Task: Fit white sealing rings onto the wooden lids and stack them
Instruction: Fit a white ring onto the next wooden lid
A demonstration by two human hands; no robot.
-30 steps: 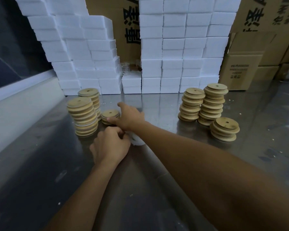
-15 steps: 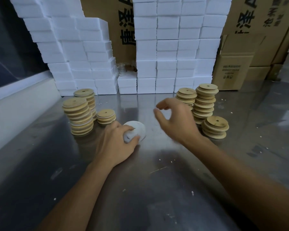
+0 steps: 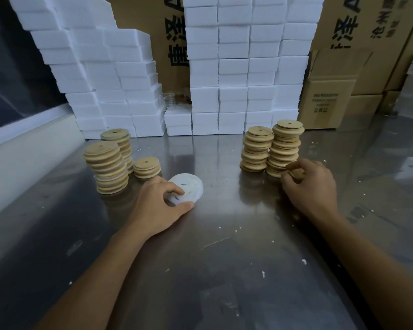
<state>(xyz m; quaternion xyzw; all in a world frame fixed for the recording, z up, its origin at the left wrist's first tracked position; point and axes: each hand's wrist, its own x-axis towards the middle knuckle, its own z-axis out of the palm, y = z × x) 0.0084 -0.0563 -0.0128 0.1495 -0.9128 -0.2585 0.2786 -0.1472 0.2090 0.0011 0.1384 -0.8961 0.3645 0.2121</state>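
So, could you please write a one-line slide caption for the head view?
Left hand holds white sealing rings on the steel table; right hand reaches a round wooden lid.

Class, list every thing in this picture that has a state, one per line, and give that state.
Left hand: pinches the white sealing rings on the table.
Right hand: fingers curled on a wooden lid.
Left stacks: upright, white rings between lids.
Right stacks: upright, bare wood.
Foam blocks: piled behind.
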